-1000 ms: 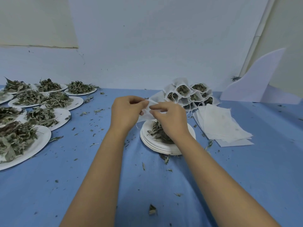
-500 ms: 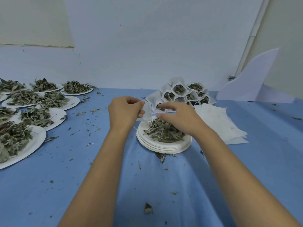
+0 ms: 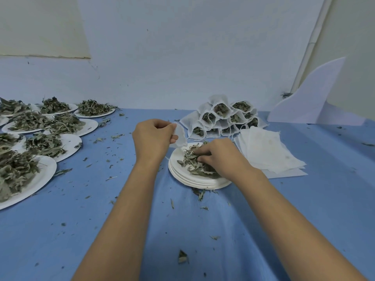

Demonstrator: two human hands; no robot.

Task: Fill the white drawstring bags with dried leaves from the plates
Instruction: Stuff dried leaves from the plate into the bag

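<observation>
The bag (image 3: pixel 179 134) hangs just left of the dried leaves (image 3: pixel 192 161)
The right hand (image 3: pixel 219 157) curls into them, seemingly pinching some; the left hand (image 3: pixel 152 138) pinches the bag's edge

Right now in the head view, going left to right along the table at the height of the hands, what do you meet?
Plates of dried leaves → left hand → white bag it pinches → right hand grasping leaves on the stacked plates → flat empty bags.
</observation>
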